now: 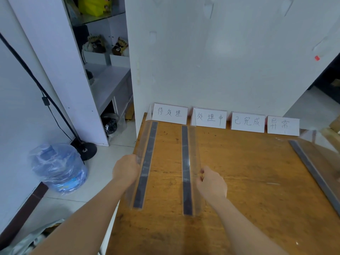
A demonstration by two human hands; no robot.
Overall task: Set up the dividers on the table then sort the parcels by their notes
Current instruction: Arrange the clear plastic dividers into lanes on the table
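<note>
Both curled, left hand (pixel 127 169) gripping left divider (pixel 147 162), right hand (pixel 211 183) pinching middle divider (pixel 186 155) edge

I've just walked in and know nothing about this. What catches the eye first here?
The left hand grips a clear divider with a dark strip at the left edge of the table, and the right hand pinches a second divider beside it. Behind them, four handwritten white signs stand in a row along the table's back edge. On the floor to the left sits a plastic-wrapped blue water jug.
</note>
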